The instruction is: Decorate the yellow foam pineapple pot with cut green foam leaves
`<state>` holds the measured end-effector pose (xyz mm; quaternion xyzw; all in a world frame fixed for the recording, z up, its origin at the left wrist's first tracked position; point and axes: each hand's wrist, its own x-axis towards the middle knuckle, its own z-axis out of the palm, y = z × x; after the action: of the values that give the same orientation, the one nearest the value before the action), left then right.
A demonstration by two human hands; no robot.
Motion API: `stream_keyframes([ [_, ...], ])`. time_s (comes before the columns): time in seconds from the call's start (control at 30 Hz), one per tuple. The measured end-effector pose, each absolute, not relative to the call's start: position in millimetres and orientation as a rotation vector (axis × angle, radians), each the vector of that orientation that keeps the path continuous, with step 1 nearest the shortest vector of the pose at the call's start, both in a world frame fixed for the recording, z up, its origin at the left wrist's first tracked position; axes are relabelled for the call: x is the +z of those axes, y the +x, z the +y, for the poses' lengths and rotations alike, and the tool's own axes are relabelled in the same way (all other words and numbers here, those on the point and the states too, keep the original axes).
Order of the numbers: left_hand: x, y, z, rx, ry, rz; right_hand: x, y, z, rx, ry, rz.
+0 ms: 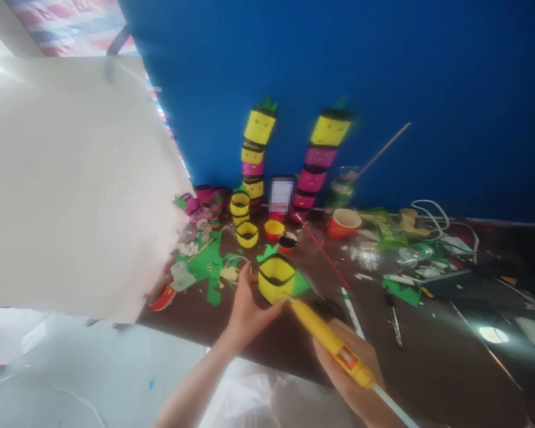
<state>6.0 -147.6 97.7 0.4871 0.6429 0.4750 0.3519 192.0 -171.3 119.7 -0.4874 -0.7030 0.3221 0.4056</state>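
My left hand (246,314) grips a yellow paper cup with black bands (276,278), holding it on the dark table (428,368) above a green paper leaf shape (301,284). My right hand (348,370) is wrapped round a yellow glue gun (330,340). Its nozzle touches the lower right side of the cup. A white glue stick sticks out of the gun's back end, towards the bottom right.
Two stacks of yellow and pink cups (255,156) (317,161) lean on a blue wall (383,71). Loose yellow cups (247,233), an orange cup (344,222), green paper scraps (205,261), pens (395,321), white cables (446,221) and a large white board (71,190) lie around.
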Motion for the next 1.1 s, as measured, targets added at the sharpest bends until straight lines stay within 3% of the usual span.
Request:
stream_keyframes([
  [0.27, 95, 7, -147, 1.238, 1.302, 1.831, 116, 196, -171, 0.586, -1.277, -1.96],
  [0.57, 77, -11, -135, 1.314, 0.96, 1.467, 121, 229, -179, 0.655, -1.409, -1.822],
  [0.8, 55, -32, -129, 1.382, 0.717, 1.244, 77, 281, -166, 0.25, -1.677, -2.098],
  [1.0, 45, -45, -133, 1.41, 0.657, 1.256, 43, 276, -143, -0.099, -2.013, -2.281],
  [1.1, 42, -48, -135, 1.413, 0.661, 1.247, 33, 277, -129, -0.042, -2.032, -2.193],
])
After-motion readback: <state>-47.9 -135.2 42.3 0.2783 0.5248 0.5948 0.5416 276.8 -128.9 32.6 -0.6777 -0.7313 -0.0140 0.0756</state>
